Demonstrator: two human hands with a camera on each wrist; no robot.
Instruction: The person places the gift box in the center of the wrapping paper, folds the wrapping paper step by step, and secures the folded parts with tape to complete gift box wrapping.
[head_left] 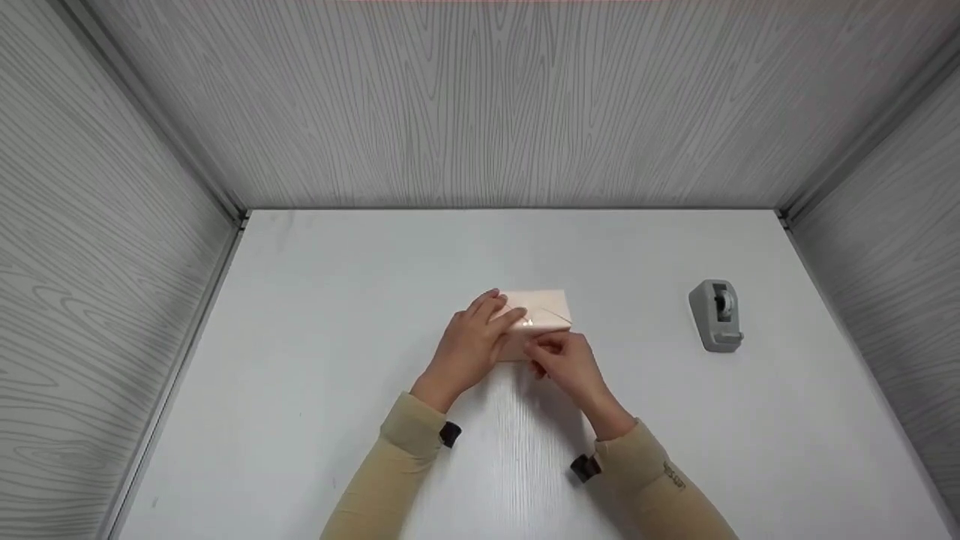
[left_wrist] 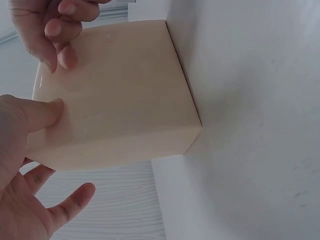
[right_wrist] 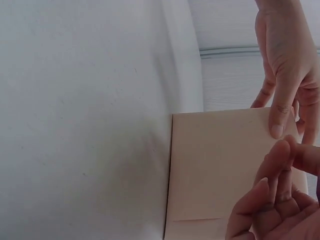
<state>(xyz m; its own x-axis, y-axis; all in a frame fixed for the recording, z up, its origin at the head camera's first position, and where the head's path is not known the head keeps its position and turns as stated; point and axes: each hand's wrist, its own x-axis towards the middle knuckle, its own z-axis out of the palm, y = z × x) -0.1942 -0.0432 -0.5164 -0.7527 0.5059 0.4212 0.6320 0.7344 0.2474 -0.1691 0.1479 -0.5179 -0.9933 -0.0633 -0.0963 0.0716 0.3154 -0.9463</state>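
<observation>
A box wrapped in pale peach paper stands on the white table, its folded flaps making creased triangles on top. My left hand holds its left side, fingers over the top and thumb against the near face. At the near top edge glints a small patch of clear tape. Just below it, my right hand pinches thumb and forefinger together close against the near face, the other fingers curled. The tape between those fingertips is mostly hidden. In the right wrist view a paper seam crosses the near face.
A grey tape dispenser with a roll in it stands on the right of the white table. Wood-grain panels wall the table at the back and both sides. Dark wrist cameras sit at both sleeve cuffs.
</observation>
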